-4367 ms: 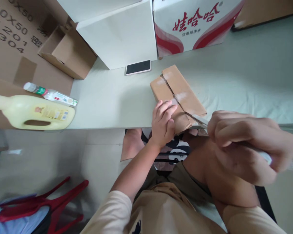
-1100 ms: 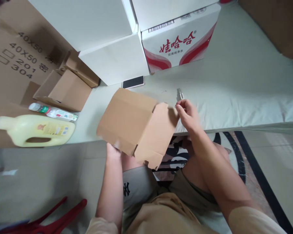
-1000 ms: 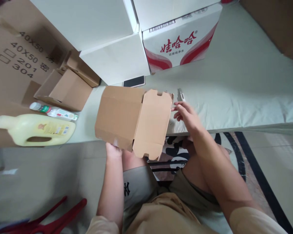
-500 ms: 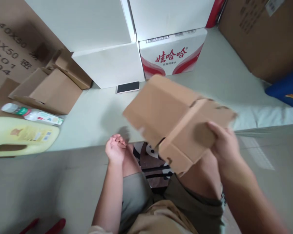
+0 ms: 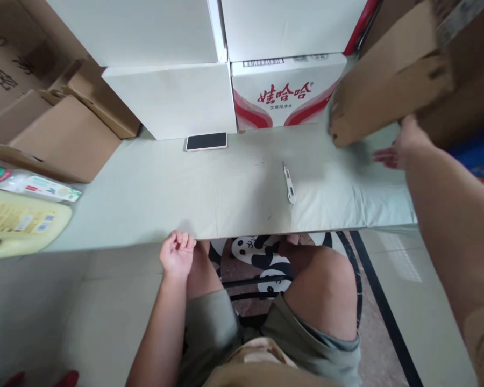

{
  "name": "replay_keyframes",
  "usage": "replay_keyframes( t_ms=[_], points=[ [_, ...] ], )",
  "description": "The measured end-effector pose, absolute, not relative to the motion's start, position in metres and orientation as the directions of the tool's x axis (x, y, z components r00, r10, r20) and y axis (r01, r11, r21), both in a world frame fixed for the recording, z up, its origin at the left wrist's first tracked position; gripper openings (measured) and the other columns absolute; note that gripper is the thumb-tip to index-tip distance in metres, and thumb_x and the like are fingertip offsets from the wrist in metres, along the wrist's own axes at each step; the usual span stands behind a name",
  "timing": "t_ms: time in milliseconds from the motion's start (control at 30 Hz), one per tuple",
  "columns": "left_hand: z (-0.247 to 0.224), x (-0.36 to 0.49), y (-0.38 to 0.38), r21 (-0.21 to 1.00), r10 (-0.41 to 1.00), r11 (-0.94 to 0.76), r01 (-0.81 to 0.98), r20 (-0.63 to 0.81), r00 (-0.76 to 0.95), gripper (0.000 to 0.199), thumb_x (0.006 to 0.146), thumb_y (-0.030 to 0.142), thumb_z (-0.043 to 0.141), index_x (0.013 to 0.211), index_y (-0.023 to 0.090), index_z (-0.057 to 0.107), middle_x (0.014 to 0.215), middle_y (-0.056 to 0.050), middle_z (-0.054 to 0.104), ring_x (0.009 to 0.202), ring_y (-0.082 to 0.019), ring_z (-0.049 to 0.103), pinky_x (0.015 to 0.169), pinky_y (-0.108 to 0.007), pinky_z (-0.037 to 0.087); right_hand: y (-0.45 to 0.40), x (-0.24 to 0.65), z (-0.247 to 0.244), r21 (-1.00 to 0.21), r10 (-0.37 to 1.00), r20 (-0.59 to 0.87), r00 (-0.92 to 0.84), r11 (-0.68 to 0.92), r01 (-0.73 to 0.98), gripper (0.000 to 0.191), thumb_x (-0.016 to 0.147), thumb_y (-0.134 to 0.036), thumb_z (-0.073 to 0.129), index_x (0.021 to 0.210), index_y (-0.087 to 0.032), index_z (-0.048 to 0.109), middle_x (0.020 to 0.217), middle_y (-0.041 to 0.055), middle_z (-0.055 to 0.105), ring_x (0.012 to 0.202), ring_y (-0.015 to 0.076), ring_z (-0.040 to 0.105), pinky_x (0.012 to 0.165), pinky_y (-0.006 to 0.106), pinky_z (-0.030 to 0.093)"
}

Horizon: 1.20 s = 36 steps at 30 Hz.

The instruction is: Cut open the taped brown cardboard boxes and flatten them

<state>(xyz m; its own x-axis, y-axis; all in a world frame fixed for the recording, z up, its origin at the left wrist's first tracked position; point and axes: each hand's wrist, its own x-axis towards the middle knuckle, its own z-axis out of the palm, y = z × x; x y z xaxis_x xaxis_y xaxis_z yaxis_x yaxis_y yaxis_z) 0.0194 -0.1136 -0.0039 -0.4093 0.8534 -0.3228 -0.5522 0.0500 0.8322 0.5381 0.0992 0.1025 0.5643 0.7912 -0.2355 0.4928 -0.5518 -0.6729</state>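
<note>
Cardboard box (image 5: 387,80), brown and somewhat blurred, is at the far right of the table (image 5: 165,193), tilted, its left end low and its right end raised. It lies just beside the white carton with red lettering (image 5: 286,94) and in front of a large brown carton (image 5: 474,75). The right hand (image 5: 405,142) reaches to the box's near lower edge, its thumb side against the cardboard in this view, its fingers pointing left below the box and apart from it; whether it grips the box, I cannot tell. A blue object (image 5: 479,156) is partly visible to the right of that forearm.

The left hand (image 5: 178,252) is at the near edge of the table, palm up, fingers loosely bent. Well apart from both hands, a slim white cutter (image 5: 288,183) lies on the pale green cover right of the middle, its narrow tip pointing to the far side.

A phone (image 5: 206,142) lies dark screen up at the foot of a plain white box (image 5: 173,102). At the left are a folded-out brown box (image 5: 64,137), a clear bottle (image 5: 36,185) on its side and, nearer, a yellow jug (image 5: 20,223), cut by the picture's edge.
</note>
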Motion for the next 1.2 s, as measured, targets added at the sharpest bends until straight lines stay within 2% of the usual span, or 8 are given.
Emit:
replay_keyframes(
  t_ms=[133, 300, 500, 767, 833, 933, 1000, 1200],
  points=[
    [0.000, 0.018, -0.115, 0.836, 0.854, 0.039, -0.547, -0.312, -0.416, 0.042, 0.059, 0.041, 0.081, 0.052, 0.020, 0.045, 0.045, 0.006, 0.027, 0.044, -0.007, 0.032, 0.045, -0.021, 0.035, 0.104, 0.495, 0.056, -0.525, 0.836, -0.194, 0.514, -0.531, 0.665, 0.041, 0.091, -0.060, 0.046, 0.082, -0.021, 0.057, 0.105, 0.0215, 0.069, 0.116, 0.0386, 0.064, 0.104, 0.062, 0.042],
    [-0.002, 0.006, -0.119, 0.845, 0.848, 0.046, -0.532, -0.314, -0.427, 0.042, 0.057, 0.041, 0.083, 0.051, 0.020, 0.047, 0.045, 0.006, 0.029, 0.044, -0.007, 0.033, 0.045, -0.021, 0.034, 0.053, 0.449, 0.003, -0.415, 0.941, -0.042, 0.335, -0.321, 0.851, 0.053, 0.092, -0.044, 0.049, 0.133, -0.013, 0.059, 0.159, 0.0251, 0.044, 0.150, 0.0411, 0.035, 0.123, 0.061, 0.022],
    [0.006, -0.021, -0.108, 0.969, 0.843, 0.035, -0.246, -0.161, -0.514, 0.041, 0.065, 0.047, 0.076, 0.050, 0.021, 0.047, 0.047, 0.005, 0.032, 0.043, -0.008, 0.031, 0.045, -0.023, 0.033, 0.040, 0.440, 0.008, -0.236, 0.957, -0.002, 0.289, -0.282, 0.930, 0.064, 0.096, -0.049, 0.038, 0.146, -0.012, 0.054, 0.157, 0.0284, 0.047, 0.144, 0.0416, 0.041, 0.116, 0.057, 0.031],
    [0.057, -0.123, -0.035, 0.965, 0.820, 0.146, 0.217, 0.005, -0.573, 0.029, 0.079, 0.004, 0.063, 0.054, 0.018, 0.062, 0.058, 0.000, 0.053, 0.063, -0.014, 0.050, 0.070, -0.026, 0.042, 0.036, 0.427, 0.010, -0.187, 0.920, -0.008, 0.391, -0.385, 0.904, 0.070, 0.091, -0.044, 0.035, 0.151, -0.014, 0.054, 0.157, 0.0267, 0.049, 0.148, 0.0378, 0.040, 0.116, 0.055, 0.030],
    [0.074, -0.151, -0.012, 0.801, 0.815, 0.194, 0.566, 0.190, -0.548, 0.021, 0.077, 0.001, 0.065, 0.063, 0.017, 0.064, 0.072, 0.000, 0.057, 0.081, -0.017, 0.058, 0.093, -0.031, 0.046, 0.035, 0.424, 0.010, -0.200, 0.910, -0.013, 0.414, -0.409, 0.891, 0.078, 0.089, -0.049, 0.031, 0.154, -0.012, 0.051, 0.160, 0.0264, 0.046, 0.151, 0.0371, 0.037, 0.119, 0.055, 0.027],
    [0.100, -0.187, 0.020, 0.598, 0.809, 0.201, 0.776, 0.345, -0.476, 0.014, 0.071, -0.004, 0.067, 0.070, 0.008, 0.062, 0.106, -0.006, 0.057, 0.132, -0.029, 0.054, 0.124, -0.047, 0.030, 0.033, 0.419, 0.013, -0.228, 0.903, -0.012, 0.430, -0.421, 0.878, 0.088, 0.085, -0.060, 0.023, 0.157, -0.016, 0.048, 0.162, 0.0241, 0.044, 0.154, 0.0360, 0.035, 0.121, 0.054, 0.023],
    [0.116, -0.206, 0.035, 0.511, 0.844, 0.250, 0.822, 0.300, -0.444, 0.001, 0.076, -0.003, 0.062, 0.076, -0.004, 0.061, 0.114, -0.008, 0.051, 0.145, -0.040, 0.041, 0.124, -0.057, 0.020, 0.032, 0.415, 0.016, -0.231, 0.900, -0.018, 0.436, -0.428, 0.874, 0.093, 0.083, -0.066, 0.020, 0.158, -0.019, 0.047, 0.162, 0.0232, 0.045, 0.154, 0.0357, 0.034, 0.121, 0.054, 0.022],
    [0.146, -0.229, 0.057, 0.229, 0.818, 0.474, 0.850, 0.242, -0.521, 0.035, 0.086, 0.005, 0.057, 0.110, -0.020, 0.060, 0.151, -0.018, 0.036, 0.155, -0.052, 0.011, 0.119, -0.061, 0.007, 0.035, 0.416, 0.014, -0.226, 0.897, -0.019, 0.442, -0.435, 0.872, 0.089, 0.085, -0.058, 0.022, 0.157, -0.013, 0.047, 0.163, 0.0259, 0.042, 0.156, 0.0355, 0.033, 0.121, 0.053, 0.022]
  ],
)
